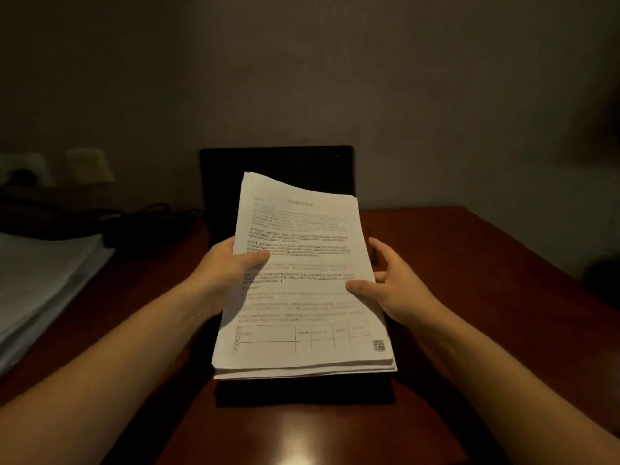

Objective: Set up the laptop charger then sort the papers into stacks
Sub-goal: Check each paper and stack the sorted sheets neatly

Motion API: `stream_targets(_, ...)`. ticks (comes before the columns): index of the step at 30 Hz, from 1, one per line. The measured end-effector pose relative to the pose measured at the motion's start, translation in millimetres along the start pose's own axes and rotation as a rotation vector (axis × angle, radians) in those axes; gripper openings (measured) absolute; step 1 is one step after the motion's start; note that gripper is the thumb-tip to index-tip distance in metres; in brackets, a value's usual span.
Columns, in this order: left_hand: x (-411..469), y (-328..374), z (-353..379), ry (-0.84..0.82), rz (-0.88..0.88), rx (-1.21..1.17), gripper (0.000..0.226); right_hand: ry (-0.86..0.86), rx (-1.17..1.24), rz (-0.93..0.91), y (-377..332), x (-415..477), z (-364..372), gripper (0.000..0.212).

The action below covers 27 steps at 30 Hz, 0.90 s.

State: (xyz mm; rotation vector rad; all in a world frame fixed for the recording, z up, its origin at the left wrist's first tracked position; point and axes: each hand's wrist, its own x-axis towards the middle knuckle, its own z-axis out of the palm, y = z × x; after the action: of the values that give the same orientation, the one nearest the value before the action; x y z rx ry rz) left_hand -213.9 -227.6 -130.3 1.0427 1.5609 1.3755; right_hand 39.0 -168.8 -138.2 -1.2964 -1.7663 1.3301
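Note:
A thick stack of printed papers is held above the open black laptop in the middle of the desk. My left hand grips the stack's left edge, thumb on top of the sheet. On the opposite edge my right hand grips it the same way, fingers underneath. The stack hides the laptop's keyboard. A black charger cable runs along the back left of the desk toward a wall socket with a dark plug in it.
A second pile of white papers lies on the left of the reddish wooden desk. A dark object sits at the desk's right edge. The wall stands close behind the laptop.

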Motion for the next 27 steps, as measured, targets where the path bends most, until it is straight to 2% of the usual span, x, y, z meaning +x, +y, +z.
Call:
stream_targets(2, -8, -6, -34, 0.073, 0.008, -0.005, 0.026, -0.055, -0.013, -0.055, -9, 8, 32, 0.093)
stream_targets(4, -11, -14, -64, 0.189, 0.042, 0.066, 0.051, -0.092, -0.065, -0.088, -16, 15, 62, 0.092)
stream_targets(6, -13, -26, -91, 0.354, 0.066, 0.333, 0.092, -0.114, -0.243, -0.096, -21, 19, 88, 0.098)
stream_targets(7, -17, -32, -101, 0.407, 0.098, 0.548, 0.099, -0.117, -0.342, -0.093, -22, 21, 99, 0.100)
stream_targets(8, -24, -39, -107, 0.380, 0.170, 0.761, 0.096, -0.118, -0.403, -0.083, -22, 23, 106, 0.102)
stream_targets(9, -30, -47, -111, 0.242, 0.259, 0.921, 0.087, -0.120, -0.427, -0.075, -22, 23, 111, 0.102)
stream_targets(10, -37, -54, -110, 0.032, 0.314, 1.013, 0.078, -0.128, -0.424, -0.069, -21, 24, 113, 0.101)
stream_targets(12, -48, -68, -106, -0.302, 0.293, 1.152, 0.074, -0.158, -0.359, -0.042, -19, 21, 112, 0.098)
stream_targets(13, -50, -74, -106, -0.350, 0.269, 1.214, 0.076, -0.189, -0.307, -0.015, -19, 17, 110, 0.097)
stream_targets(18, -41, -83, -110, -0.281, 0.269, 1.257, 0.075, -0.417, -0.061, 0.095, -15, -8, 110, 0.097)
stream_targets(20, -46, -85, -106, -0.224, 0.374, 1.232, 0.066, -0.450, 0.010, 0.100, -9, -10, 111, 0.100)
stream_targets(23, -63, -84, -92, -0.249, 0.440, 1.121, 0.062, -0.443, 0.105, 0.078, -3, -12, 113, 0.100)
stream_targets(25, -69, -85, -84, -0.334, 0.426, 1.125, 0.080, -0.405, 0.141, 0.059, 0, -13, 116, 0.100)
stream_targets(27, -69, -87, -80, -0.357, 0.449, 1.100, 0.086, -0.347, 0.120, 0.036, 2, -14, 121, 0.098)
